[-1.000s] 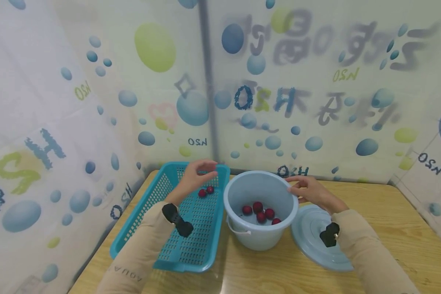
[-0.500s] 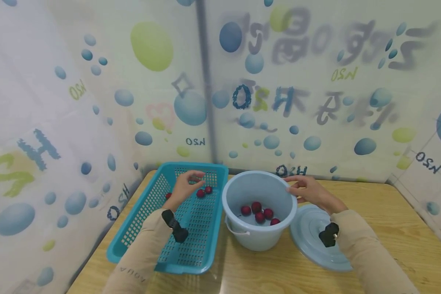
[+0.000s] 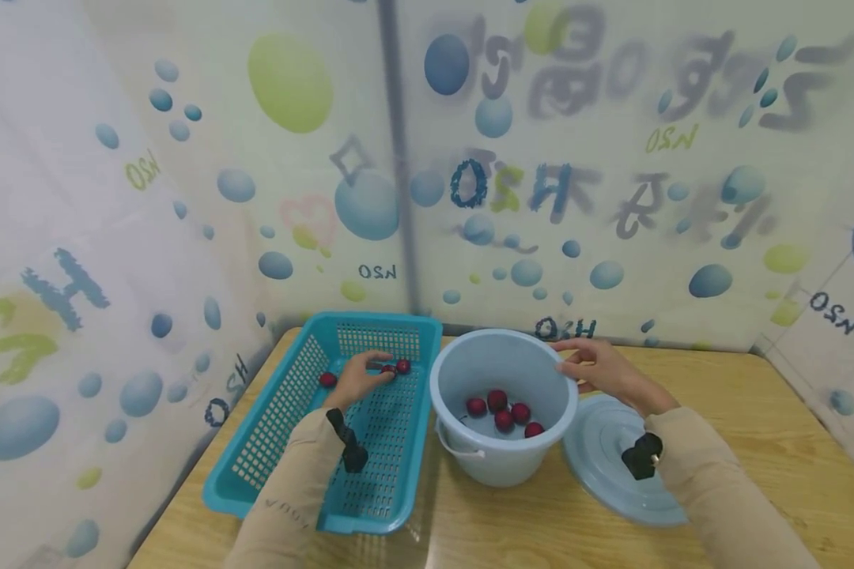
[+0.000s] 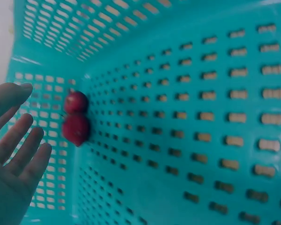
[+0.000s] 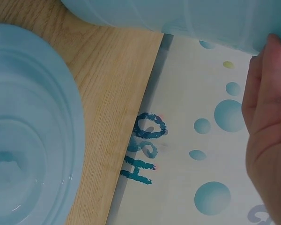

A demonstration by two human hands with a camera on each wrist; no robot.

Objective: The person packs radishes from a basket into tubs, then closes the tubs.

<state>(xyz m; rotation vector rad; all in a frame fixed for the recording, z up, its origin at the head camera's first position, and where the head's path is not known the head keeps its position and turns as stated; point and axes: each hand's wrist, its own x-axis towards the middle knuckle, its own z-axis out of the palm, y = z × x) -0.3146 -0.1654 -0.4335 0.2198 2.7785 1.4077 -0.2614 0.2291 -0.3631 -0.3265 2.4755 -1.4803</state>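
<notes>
My left hand (image 3: 358,381) is inside a turquoise perforated basket (image 3: 423,442), its fingers apart and reaching beside a pair of dark red cherries (image 3: 403,366). In the left wrist view a small gap separates the fingers from these two cherries (image 4: 76,127). Another cherry (image 3: 328,380) lies by the basket's left wall. My right hand (image 3: 605,371) holds the far right rim of a pale blue bucket (image 3: 498,462), thumb over the rim and fingers along the outer wall. Several cherries (image 3: 504,420) lie on the bucket's bottom.
A pale blue round lid (image 3: 598,450) lies on the wooden table (image 3: 754,442), right of the bucket and partly under my right forearm. The bucket's white handle (image 3: 462,452) hangs at its front left. A printed curtain (image 3: 612,197) stands behind the table.
My left hand has moved left and down into the basket, toward the pair of cherries. The cherry by the left wall has come into view. My right hand stays on the bucket rim.
</notes>
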